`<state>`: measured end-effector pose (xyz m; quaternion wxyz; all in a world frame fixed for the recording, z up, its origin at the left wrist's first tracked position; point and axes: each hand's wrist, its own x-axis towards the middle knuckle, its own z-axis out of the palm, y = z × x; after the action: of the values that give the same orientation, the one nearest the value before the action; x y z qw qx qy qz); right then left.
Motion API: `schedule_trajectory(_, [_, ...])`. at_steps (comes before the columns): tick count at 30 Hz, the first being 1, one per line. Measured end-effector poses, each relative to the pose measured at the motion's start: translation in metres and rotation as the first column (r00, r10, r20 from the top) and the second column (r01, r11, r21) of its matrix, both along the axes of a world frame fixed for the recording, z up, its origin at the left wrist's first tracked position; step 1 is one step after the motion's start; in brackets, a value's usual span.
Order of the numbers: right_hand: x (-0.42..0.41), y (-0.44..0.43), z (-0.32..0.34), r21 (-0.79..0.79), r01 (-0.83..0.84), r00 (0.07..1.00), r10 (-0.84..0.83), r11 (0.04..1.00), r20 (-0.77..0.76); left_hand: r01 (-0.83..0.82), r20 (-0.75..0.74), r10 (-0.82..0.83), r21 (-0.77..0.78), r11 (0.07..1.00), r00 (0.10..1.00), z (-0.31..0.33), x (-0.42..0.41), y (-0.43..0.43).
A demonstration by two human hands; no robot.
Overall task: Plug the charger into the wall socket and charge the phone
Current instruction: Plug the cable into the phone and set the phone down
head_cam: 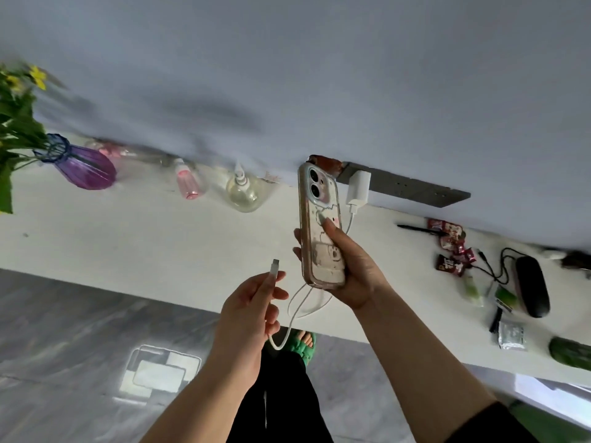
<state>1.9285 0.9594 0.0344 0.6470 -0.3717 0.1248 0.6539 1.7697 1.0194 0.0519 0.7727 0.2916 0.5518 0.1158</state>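
The phone point(321, 228) wears a clear, glossy plastic case with printed pictures. The charger point(358, 187) and its cable point(299, 310) look like smooth white plastic. The worktop point(128, 238) is matt white. At far left, the purple vase point(84, 169) is translucent ribbed glass. The grey floor point(80, 346) shines, mirroring a light.

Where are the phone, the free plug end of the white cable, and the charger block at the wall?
phone point(321, 231): head view, back of its case.
cable plug point(275, 264): head view, free metal tip above the left hand's fingers.
charger block point(358, 187): head view, white body in the socket strip.
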Motion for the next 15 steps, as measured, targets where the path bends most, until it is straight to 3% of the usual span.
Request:
schedule_trajectory(8, [0.009,0.01,0.033,-0.186,0.342,0.94,-0.334,0.921,0.073,0.242,0.024,-0.251,0.179,0.954,0.968,0.041,0.013,-0.013])
schedule_trajectory(15, [0.012,0.009,0.051,-0.138,0.411,0.911,-0.411,0.901,0.031,0.265,0.08,-0.283,0.179,0.947,0.956,0.054,0.025,-0.019])
